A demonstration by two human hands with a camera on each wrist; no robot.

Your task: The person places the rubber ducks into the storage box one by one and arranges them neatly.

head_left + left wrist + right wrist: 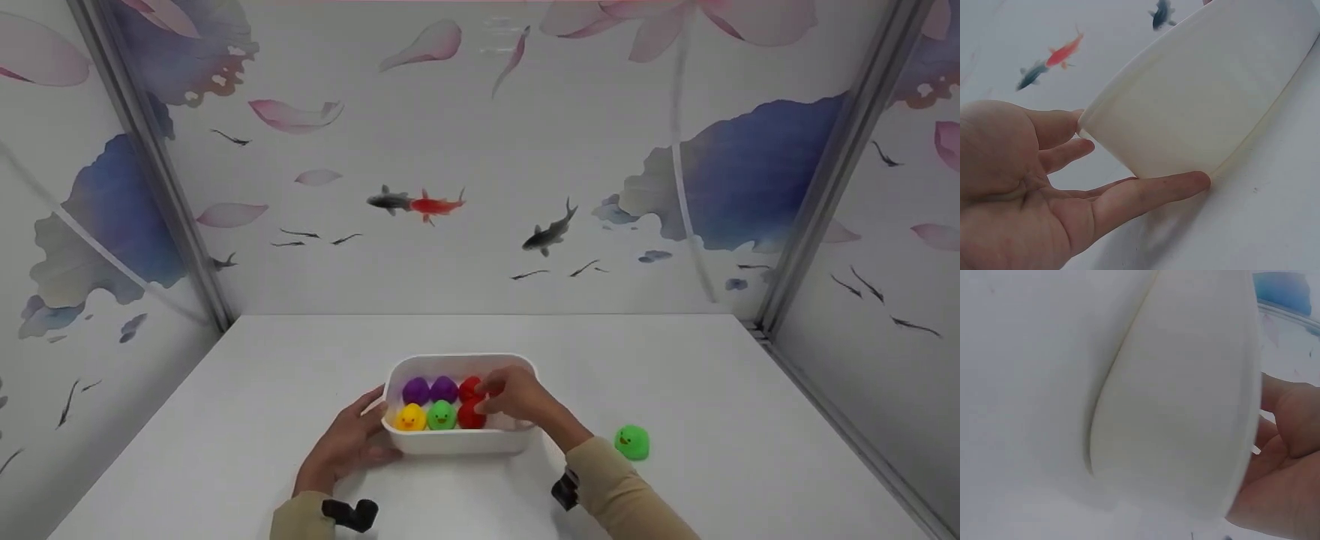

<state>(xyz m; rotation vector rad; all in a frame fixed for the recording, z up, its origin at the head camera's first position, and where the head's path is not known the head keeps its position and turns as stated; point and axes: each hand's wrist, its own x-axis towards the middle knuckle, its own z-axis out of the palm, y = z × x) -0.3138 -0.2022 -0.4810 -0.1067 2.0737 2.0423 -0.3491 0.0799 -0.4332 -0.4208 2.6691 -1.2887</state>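
A white plastic bin [469, 442] stands on the table with small rubber ducks in two rows. The back row has two purple ducks [430, 390] and a red duck [470, 387]; the front row has a yellow duck [410, 418], a green duck [441, 415] and another red duck [471, 415]. My left hand [1027, 180] touches the bin's left end, its extended thumb along the lower wall and fingertips near the rim. Inside the bin, my right hand [514, 394] pinches at the red ducks with bent fingers; which one it holds is unclear. The bin wall hides those fingertips in the right wrist view.
Another green duck [632, 442] sits outside the bin, on the table [300, 375] near the right forearm. Printed panels with fish and petals [480, 150] enclose the table at the back and sides. Metal posts [832, 165] stand at the corners.
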